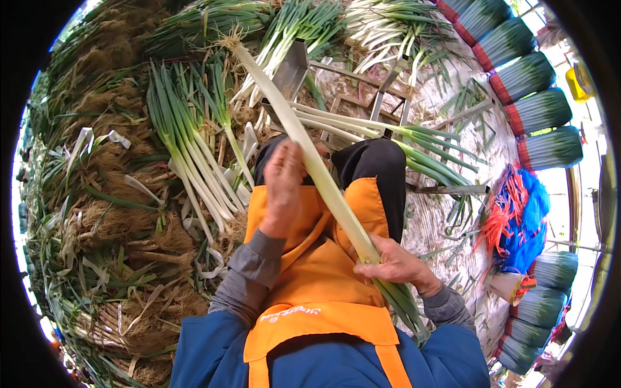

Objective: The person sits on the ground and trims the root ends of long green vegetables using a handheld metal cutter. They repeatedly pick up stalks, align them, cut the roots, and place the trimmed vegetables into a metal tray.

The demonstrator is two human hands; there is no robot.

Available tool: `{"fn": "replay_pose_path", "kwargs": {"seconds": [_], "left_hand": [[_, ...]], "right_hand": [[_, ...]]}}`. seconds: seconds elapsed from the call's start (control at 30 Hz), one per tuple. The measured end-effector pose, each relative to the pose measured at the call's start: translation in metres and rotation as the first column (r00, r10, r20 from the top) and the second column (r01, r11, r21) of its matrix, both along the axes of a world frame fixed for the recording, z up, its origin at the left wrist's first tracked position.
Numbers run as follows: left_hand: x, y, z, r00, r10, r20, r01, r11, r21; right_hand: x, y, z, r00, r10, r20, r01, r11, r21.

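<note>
A long green onion stalk (322,177), possibly a leek, lies diagonally across my lap, its hairy roots at the upper left and green leaves at the lower right. My right hand (394,261) grips it where the white turns green. Beside the pale shaft is my left hand (286,177), partly blurred, its fingers bent near the stalk; whether they touch it I cannot tell. Under the stalk is an orange apron (315,286). Several cleaned stalks (359,128) rest on a metal frame (436,189) beyond my knees.
Unpeeled stalks with brown roots (111,218) are heaped at the left, beside a loose bunch of green onions (194,160). More whitish stalks (383,29) lie at the top. Packed bundles with red bands (538,114) line the right edge, near blue and red plastic netting (526,213).
</note>
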State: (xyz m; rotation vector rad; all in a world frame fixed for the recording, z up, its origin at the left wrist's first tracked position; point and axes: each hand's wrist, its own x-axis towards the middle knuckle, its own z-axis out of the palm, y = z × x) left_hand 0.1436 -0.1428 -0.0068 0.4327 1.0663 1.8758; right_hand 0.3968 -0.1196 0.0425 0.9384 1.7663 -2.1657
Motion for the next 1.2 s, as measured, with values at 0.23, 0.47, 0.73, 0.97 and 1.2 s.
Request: {"fn": "replay_pose_path", "kwargs": {"seconds": [0.23,0.47,0.73,0.97,1.2], "left_hand": [[-0.076,0.024,0.0,0.969,0.175,0.175,-0.203,0.967,0.155],[-0.133,0.017,-0.04,0.926,0.289,0.244,-0.311,0.949,0.054],[-0.114,0.074,-0.037,0.991,-0.008,-0.133,0.016,0.998,0.053],[-0.116,0.146,-0.133,0.244,-0.51,-0.825,0.156,0.86,-0.486],[-0.104,0.203,-0.241,-0.229,-0.439,-0.869,0.203,0.852,-0.483]], "right_hand": [[0.036,0.015,-0.011,0.989,0.146,-0.029,-0.144,0.988,0.051],[0.042,0.023,-0.003,0.975,0.156,0.158,-0.222,0.654,0.723],[0.082,0.079,0.012,0.989,-0.066,0.131,-0.128,0.043,0.991],[0.093,0.189,0.058,0.955,-0.191,0.227,-0.258,-0.158,0.953],[0.05,0.32,-0.024,0.922,0.016,0.387,-0.385,-0.078,0.92]]}}
